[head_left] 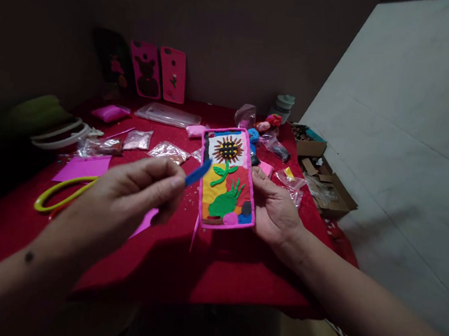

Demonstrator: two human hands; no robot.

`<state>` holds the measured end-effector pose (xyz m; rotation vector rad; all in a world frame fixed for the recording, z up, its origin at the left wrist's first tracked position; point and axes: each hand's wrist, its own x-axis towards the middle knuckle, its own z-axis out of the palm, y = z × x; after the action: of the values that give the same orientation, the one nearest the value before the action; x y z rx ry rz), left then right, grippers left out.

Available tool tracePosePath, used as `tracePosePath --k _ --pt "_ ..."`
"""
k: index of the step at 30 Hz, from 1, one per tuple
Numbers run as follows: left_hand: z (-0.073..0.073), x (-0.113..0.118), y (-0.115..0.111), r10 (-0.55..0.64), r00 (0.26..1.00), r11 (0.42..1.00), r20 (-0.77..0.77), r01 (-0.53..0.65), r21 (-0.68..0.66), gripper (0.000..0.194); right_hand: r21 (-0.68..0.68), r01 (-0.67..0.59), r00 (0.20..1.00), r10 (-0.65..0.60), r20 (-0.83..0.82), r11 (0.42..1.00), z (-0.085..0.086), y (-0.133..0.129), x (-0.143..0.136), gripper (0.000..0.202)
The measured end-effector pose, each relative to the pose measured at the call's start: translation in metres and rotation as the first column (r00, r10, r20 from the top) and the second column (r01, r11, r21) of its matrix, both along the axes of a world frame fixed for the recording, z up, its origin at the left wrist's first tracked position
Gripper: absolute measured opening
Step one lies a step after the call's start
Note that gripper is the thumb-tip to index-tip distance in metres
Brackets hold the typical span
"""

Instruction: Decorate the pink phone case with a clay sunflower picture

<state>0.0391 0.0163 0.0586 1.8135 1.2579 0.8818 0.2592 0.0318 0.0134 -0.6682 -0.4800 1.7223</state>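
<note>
Pinched in my left hand [148, 187] is a small blue clay knife [199, 173], its blade pointing right, close to the left edge of a phone case. My right hand [276, 208] grips that decorated phone case [228, 190] from its right side and behind, tilted up towards me. Coloured clay covers the case: a sunflower [228, 150] on white at the top, a green hand shape [224, 204] below, and a pink rim all around. From the lower left corner hangs a thin pink clay strand [194, 234].
Yellow-handled scissors [50, 198] lie left on the red cloth [213, 279]. Bagged clay [170, 152], a clear case [168, 114] and clay lumps [253, 136] are spread behind. Decorated cases [172, 75] lean on the wall. Cardboard boxes [327, 187] stand right of the table.
</note>
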Motion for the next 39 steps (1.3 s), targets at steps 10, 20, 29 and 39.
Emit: tracePosePath --k 10,20,29,39 --pt "-0.021 0.036 -0.018 -0.044 0.979 0.949 0.198 0.103 -0.298 0.031 0.141 0.07 0.995 -0.078 0.054 0.987 -0.003 -0.001 0.006 0.012" --pt "-0.033 0.038 -0.012 -0.06 0.991 0.984 0.118 0.079 -0.162 0.029 0.167 0.034 0.998 -0.043 0.05 0.985 -0.003 -0.002 0.005 0.014" --pt "-0.03 0.039 -0.01 -0.076 0.994 0.982 0.076 0.088 -0.165 0.031 0.16 0.044 0.997 -0.053 0.053 0.986 -0.003 -0.004 0.005 0.013" --pt "-0.028 0.04 -0.011 -0.066 0.995 0.979 0.08 0.08 -0.187 0.029 0.181 0.035 0.999 -0.04 0.023 0.983 -0.006 -0.004 0.005 0.013"
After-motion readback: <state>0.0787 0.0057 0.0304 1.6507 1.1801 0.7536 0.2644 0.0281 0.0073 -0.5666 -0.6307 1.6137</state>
